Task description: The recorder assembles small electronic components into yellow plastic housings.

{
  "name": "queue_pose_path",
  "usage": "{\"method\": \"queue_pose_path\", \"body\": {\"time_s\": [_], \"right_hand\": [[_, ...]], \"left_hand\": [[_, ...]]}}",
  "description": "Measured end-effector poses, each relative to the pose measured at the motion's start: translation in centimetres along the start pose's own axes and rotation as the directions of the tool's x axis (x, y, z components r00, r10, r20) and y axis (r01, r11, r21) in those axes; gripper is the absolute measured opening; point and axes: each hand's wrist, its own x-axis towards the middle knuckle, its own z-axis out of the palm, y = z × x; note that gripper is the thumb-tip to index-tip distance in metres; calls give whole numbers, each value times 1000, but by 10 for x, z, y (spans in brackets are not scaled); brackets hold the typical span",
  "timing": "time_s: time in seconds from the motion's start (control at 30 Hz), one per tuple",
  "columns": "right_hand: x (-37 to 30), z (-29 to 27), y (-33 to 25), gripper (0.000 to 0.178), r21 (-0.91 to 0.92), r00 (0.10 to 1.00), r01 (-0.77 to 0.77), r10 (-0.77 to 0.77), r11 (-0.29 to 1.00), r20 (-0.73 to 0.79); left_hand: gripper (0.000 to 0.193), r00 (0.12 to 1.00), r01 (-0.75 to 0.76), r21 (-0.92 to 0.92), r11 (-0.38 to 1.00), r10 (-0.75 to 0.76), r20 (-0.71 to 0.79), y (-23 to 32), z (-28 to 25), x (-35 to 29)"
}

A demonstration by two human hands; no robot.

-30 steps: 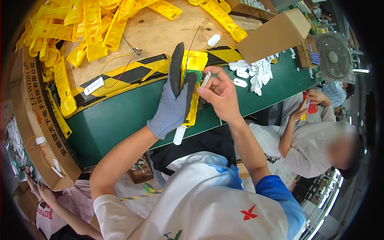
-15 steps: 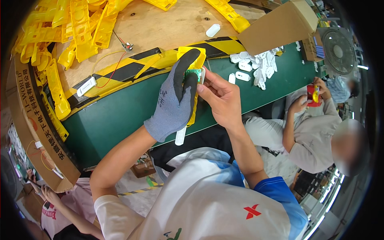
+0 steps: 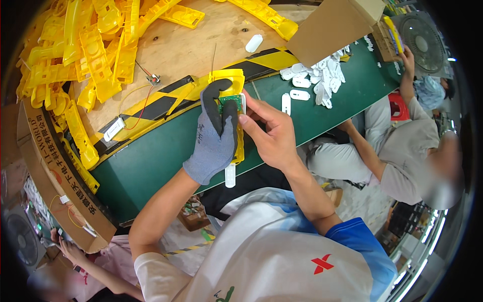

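My left hand (image 3: 214,136), in a grey glove with black fingertips, grips a long yellow plastic housing (image 3: 232,80) held upright over the green table edge. A small green circuit board (image 3: 230,100) sits in the housing under my gloved fingers. My bare right hand (image 3: 269,131) pinches the board's right side, against a white piece at the housing's edge. A white plastic part (image 3: 230,175) sticks out below the housing, under my left hand.
A heap of yellow plastic housings (image 3: 80,55) covers the wooden board at the back left. White plastic caps (image 3: 312,75) lie beside an open cardboard box (image 3: 332,25). A seated person (image 3: 402,136) works at the right; another person's hand (image 3: 65,246) shows at lower left by a cardboard box (image 3: 45,156).
Both hands have lifted the yellow housing slightly up and away from me. My right fingers have shifted onto the green board.
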Motion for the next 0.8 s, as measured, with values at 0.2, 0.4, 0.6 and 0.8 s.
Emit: {"method": "queue_pose_path", "body": {"time_s": [0.2, 0.4, 0.6, 0.8], "right_hand": [[0, 8, -5, 42, 41, 998, 13, -11, 999, -67], [1, 11, -1, 40, -101, 995, 52, -60, 994, -83], [-3, 18, -1, 39, 341, 980, -134, 175, 931, -92], [-1, 10, 4, 38, 103, 991, -39, 52, 994, -127]], "left_hand": [[28, 997, -4, 66, 998, -1, 71, 1, -6, 0], [21, 999, 30, 151, 988, -34, 26, 6, -6, 0], [18, 1000, -12, 42, 999, 11, 19, 1, -7, -3], [18, 996, -68, 136, 988, 60, 63, 5, -7, 4]]}}
